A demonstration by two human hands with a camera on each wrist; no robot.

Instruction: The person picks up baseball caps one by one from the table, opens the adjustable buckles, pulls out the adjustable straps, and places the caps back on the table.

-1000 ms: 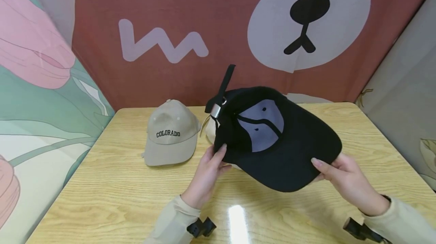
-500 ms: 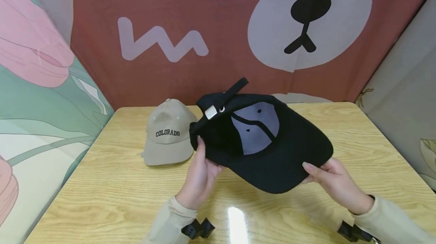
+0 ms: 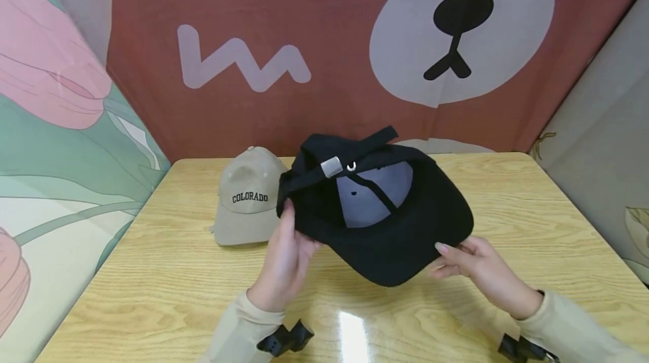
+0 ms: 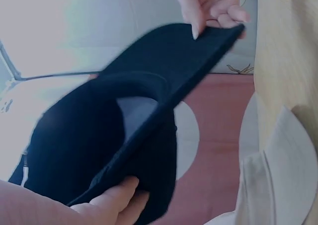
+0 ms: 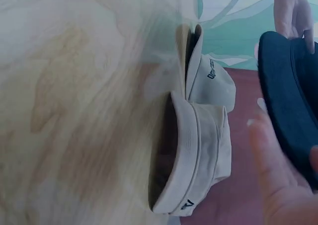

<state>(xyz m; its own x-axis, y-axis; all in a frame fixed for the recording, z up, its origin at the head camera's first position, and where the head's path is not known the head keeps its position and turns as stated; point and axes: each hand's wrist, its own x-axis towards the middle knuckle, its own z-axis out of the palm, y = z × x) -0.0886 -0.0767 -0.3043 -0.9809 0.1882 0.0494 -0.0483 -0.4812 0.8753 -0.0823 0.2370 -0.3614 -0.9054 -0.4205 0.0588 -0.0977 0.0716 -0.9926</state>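
A black baseball cap [image 3: 390,261] is held above the table, its hollow inside turned towards me. Its back strap, with a silver buckle [image 3: 332,167], points up and to the right. My left hand [image 3: 284,264] grips the cap's edge on the left, thumb inside and fingers outside, as the left wrist view also shows. With thumb and fingers, my right hand [image 3: 479,270] pinches the brim near its right front edge. Behind on the left stands a beige cap [image 3: 253,182] lettered COLORADO. A second light cap [image 5: 184,160] shows beside it in the right wrist view; the black cap hides it in the head view.
The wooden table [image 3: 152,290] reaches back to a reddish cloth [image 3: 334,109] with a cartoon bear face. A flower-print cloth [image 3: 56,182] hangs on the left, and a pale one [image 3: 603,126] on the right. Both wrists carry small black cameras.
Both hands have moved left with the black cap, the right one further. The left hand's hold has shifted along the cap's edge, and the strap has tipped over to the right.
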